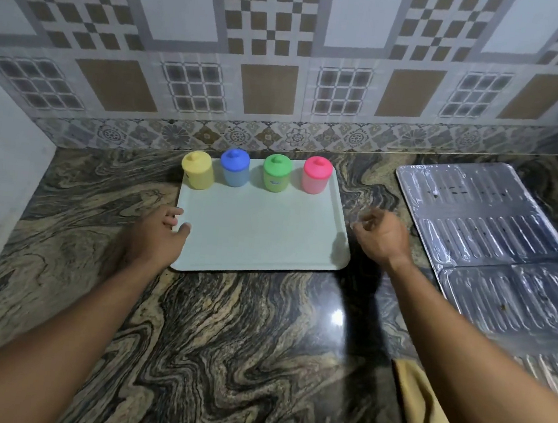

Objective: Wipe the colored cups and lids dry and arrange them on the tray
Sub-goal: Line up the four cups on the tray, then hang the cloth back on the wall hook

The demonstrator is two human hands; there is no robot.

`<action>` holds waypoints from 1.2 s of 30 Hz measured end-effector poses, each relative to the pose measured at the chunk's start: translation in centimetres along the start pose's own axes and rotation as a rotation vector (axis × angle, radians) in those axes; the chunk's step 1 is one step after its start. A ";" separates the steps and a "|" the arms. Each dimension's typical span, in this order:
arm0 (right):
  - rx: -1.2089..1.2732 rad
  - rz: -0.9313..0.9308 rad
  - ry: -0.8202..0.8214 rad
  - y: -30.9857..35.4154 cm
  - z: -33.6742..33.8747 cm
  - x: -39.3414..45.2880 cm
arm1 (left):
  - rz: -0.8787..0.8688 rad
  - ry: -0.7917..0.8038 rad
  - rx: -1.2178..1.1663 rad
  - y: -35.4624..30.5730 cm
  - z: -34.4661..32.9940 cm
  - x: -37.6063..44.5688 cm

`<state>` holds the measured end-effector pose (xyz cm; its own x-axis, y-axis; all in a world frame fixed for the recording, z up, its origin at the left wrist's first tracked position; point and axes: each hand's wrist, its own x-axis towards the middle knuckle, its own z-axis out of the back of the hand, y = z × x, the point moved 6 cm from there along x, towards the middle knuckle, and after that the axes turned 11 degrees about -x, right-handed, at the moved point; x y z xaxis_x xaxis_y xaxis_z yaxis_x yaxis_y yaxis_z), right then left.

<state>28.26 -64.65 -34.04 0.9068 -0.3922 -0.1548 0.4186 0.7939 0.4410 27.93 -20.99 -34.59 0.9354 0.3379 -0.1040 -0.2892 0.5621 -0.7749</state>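
On a swirled brown-and-black stone counter (239, 345), against a patterned tile wall (288, 40): a pale rectangular plastic tray (261, 233), lying flat. Along its far edge, four small lidded plastic cups, upright in a row, each lid knobbed and matching its cup: yellow cup (197, 170) at the left corner, then blue cup (234, 167), green cup (276, 173) and pink cup (316, 175) at the right (all close together, none plainly touching). Rest of the tray surface bare.

Left hand (161, 233) at the tray's near-left edge, thumb laid on top of the rim, fingers curled round the edge beside it. Right hand (380, 237) just off the tray's right edge, above the counter, fingers loosely curled and holding nothing, apart from the rim.

To the right, a ribbed steel draining board (495, 234), dull and reflective. At the lower right, partly hidden under the right forearm, a crumpled mustard-yellow cloth (422, 409) on the counter.
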 end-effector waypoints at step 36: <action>0.117 0.126 -0.108 -13.1 4.6 -26.5 | -0.568 0.925 -0.358 -15.6 -16.5 -26.7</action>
<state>-1.51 -66.80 -31.61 0.9383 -0.3457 0.0007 0.2879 0.7827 0.5518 10.81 -51.24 -30.07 0.7469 -0.6648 0.0139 0.1595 0.1589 -0.9743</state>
